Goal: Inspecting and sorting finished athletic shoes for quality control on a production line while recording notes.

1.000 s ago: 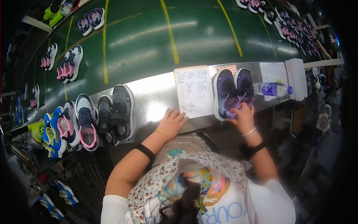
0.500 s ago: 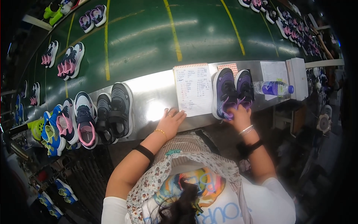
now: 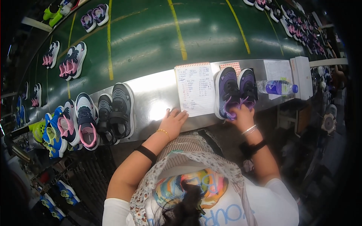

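A pair of dark sneakers with purple lining (image 3: 227, 88) stands on the metal ledge (image 3: 151, 90), toes pointing away from me. My right hand (image 3: 241, 117) is closed on the heel ends of the pair, with fingers reaching into the openings. My left hand (image 3: 173, 122) lies flat at the ledge's near edge, fingers spread and holding nothing. Its fingertips come close to the lower left corner of a spiral notebook (image 3: 196, 90) with handwritten pages. Just behind the sneakers is a small red-patterned card (image 3: 230, 67), partly hidden by them.
Several shoes, including a black pair (image 3: 122, 111) and a navy-pink sneaker (image 3: 86, 120), line the ledge at left. A purple-labelled bottle (image 3: 279, 88) lies at right beside a white box (image 3: 301, 77). Beyond the ledge, a green belt (image 3: 143, 41) with yellow lines carries more shoes.
Both hands keep their places, and the sneakers have hardly moved. The whole view has shifted very slightly.
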### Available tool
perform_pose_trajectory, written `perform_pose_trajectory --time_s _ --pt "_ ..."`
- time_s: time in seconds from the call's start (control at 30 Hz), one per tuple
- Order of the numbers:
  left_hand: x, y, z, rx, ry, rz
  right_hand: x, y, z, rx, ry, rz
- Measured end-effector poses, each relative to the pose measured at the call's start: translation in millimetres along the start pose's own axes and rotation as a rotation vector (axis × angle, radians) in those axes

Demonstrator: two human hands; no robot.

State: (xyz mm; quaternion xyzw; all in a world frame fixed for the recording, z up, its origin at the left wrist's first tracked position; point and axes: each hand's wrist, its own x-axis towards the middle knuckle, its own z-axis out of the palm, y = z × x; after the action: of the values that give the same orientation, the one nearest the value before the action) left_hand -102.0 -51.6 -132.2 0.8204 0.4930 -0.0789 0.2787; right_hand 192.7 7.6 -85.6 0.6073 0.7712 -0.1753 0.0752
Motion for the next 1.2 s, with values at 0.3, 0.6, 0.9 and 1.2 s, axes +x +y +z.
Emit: perform_pose_trajectory --time_s 0.3,0.6,0.9,1.2 --pt "-19 -15 -2 0.057 -0.046 -0.050 15 -24 9 -0.061 0.079 -0.095" --pt "-9 -11 4 0.059 -0.038 -0.034 13 -20 6 -0.102 0.020 -0.062" --pt "-7 -7 1 0.034 -0.059 -0.031 8 -17 6 -0.123 0.044 -0.053" --pt "-7 -7 -3 0.034 -0.062 -0.023 8 -19 3 -0.120 0.018 -0.040"
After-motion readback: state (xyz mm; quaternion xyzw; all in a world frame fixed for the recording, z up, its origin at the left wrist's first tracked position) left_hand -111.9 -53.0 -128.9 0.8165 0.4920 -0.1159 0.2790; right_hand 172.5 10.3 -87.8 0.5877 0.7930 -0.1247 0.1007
